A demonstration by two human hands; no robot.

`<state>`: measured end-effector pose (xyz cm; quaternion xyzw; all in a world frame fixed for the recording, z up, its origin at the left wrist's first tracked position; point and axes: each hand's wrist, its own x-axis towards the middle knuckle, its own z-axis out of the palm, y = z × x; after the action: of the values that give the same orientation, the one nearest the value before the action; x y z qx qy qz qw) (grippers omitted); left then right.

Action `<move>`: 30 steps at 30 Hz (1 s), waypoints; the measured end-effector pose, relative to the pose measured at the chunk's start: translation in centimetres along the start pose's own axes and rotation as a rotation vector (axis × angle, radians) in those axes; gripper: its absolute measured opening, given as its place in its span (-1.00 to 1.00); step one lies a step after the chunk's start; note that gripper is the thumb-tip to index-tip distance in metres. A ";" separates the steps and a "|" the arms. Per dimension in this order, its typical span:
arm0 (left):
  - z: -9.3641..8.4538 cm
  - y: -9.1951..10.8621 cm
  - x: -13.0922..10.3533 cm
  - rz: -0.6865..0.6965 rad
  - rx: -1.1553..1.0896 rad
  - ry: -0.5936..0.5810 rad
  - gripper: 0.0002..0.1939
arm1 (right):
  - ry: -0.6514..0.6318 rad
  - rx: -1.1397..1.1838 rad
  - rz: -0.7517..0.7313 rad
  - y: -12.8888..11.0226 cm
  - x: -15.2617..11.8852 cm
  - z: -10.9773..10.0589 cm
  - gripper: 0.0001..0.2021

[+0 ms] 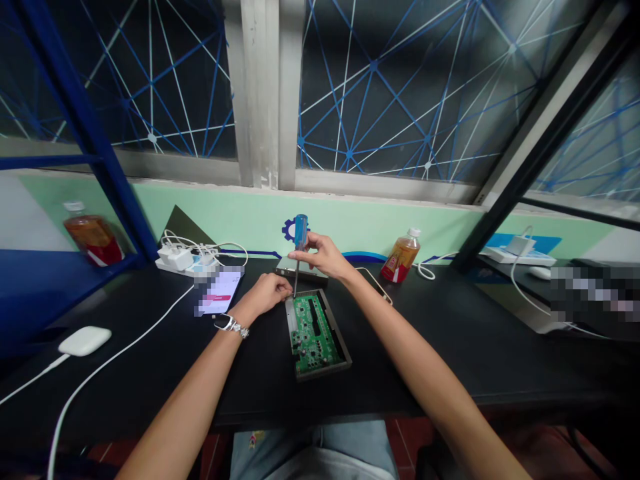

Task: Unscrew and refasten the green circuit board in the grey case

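A screwdriver (301, 233) with a blue handle stands nearly upright, its shaft pointing down. My right hand (321, 257) grips it at the lower part of the handle. The tip meets the far left corner of an open metal case holding a green circuit board (313, 333). At that same corner, my left hand (274, 291) has its fingers curled together by the shaft; whether they pinch anything small is hidden. Behind the case lies a flat grey metal cover (285, 265), partly covered by my right hand.
Left of my hands lies a lit phone (223, 290), near a power strip with white chargers (183, 260). A white charging case (85, 341) and cables spread over the black desk (165, 380). A drink bottle (401, 255) stands at the back right.
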<state>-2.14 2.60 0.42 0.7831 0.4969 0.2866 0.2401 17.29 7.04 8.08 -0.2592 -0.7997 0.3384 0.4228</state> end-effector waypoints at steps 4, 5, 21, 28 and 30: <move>0.2 -0.1 0.0 0.003 0.036 0.019 -0.80 | 0.089 -0.082 -0.082 0.0 0.2 0.7 -0.62; 0.2 0.0 0.0 0.003 0.050 0.021 -0.81 | 0.096 -0.084 -0.090 0.0 0.2 0.8 -0.62; 0.3 0.4 -0.1 0.006 0.136 0.046 -0.81 | 0.209 -0.151 -0.063 -0.5 -0.5 1.7 -0.57; 0.2 0.4 -0.2 0.014 0.211 0.015 -0.82 | 0.381 -0.050 -0.070 -1.9 -1.5 -1.0 -0.61; -0.1 0.7 -0.4 -0.026 0.255 -0.001 -0.80 | 0.443 0.027 -0.024 -2.0 -2.8 -2.4 -0.62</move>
<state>-1.94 1.96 0.86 0.8010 0.5394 0.2176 0.1423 20.52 4.59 9.20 -0.3120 -0.6857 0.2788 0.5956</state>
